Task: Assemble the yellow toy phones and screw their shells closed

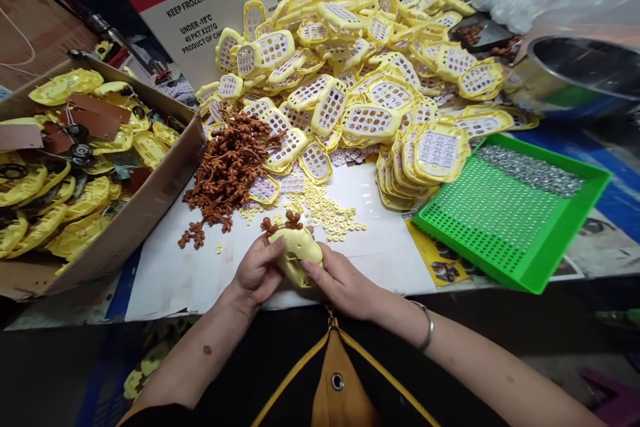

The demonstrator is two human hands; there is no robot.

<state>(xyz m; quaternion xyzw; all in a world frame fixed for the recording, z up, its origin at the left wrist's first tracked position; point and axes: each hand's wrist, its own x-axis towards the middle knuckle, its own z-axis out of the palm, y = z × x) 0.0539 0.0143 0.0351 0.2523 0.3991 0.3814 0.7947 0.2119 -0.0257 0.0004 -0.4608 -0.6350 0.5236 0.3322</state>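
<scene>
Fingers of left hand (256, 271) and right hand (345, 283) closed around yellow casing (299, 240), brown antler-like pieces (293, 219) at its top, held left of green tray (530, 260). Inside tray: silver screws (530, 170) massed along far side, perforated floor showing nearer. Far left of tray: cardboard box (150, 207), heaped with yellow shells (70, 85), brown boards (100, 117). Behind tray: metal bowl (527, 83), contents cannot be told. White sheet (393, 240) shows between tray and casing, near edge by wrists.
</scene>
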